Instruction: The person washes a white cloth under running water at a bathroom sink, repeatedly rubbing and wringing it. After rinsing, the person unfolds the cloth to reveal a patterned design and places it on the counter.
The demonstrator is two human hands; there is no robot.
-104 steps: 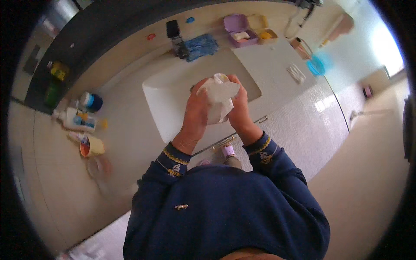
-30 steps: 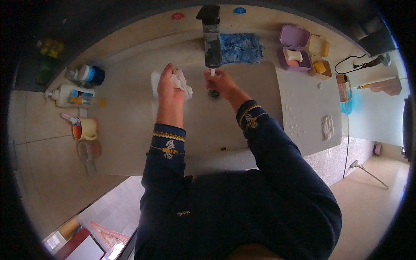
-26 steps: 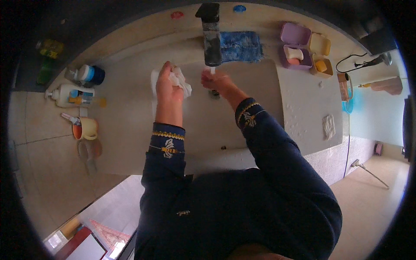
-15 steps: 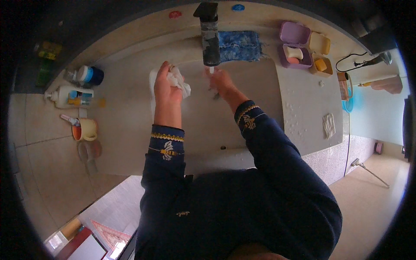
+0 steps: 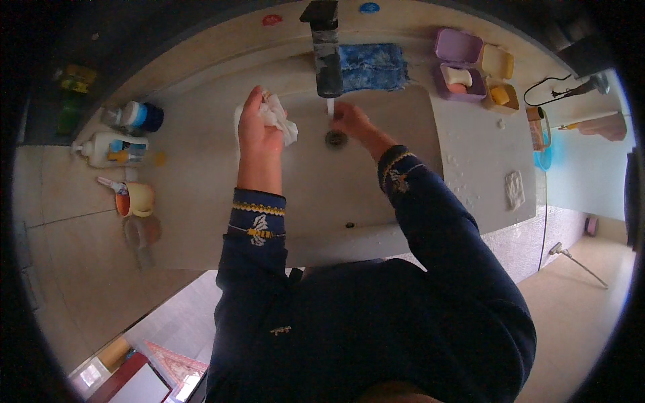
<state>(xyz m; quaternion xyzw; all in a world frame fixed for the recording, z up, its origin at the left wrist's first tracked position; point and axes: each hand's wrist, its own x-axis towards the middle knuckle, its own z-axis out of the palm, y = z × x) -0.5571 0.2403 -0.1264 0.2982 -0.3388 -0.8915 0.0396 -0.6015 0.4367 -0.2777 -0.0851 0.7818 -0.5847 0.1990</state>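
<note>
the left hand (image 5: 261,138) holds a crumpled white cloth (image 5: 282,125), with the palm turned inward and one end of the cloth hanging past the fingers. the cloth is over the left part of the sink (image 5: 390,181), left of the tap (image 5: 327,60) and apart from the water (image 5: 330,106) that falls in a short, pale stream from its spout. the right hand (image 5: 351,121) is just under the spout, at the stream, with its fingers curled in; whether it grips anything i cannot tell. the round drain (image 5: 335,139) shows below that hand. behind the sink, just right of the tap, lies a blue cloth (image 5: 373,67). further right on the counter (image 5: 474,144), a purple soap box (image 5: 459,46) and a yellow soap box (image 5: 498,62) stand open side by side with soap inside, and a white rag (image 5: 514,190) lies near the right edge. to the left are a jar (image 5: 143,116) with a blue band, a white pump bottle (image 5: 101,149) and a pale yellow cup (image 5: 140,199).
</note>
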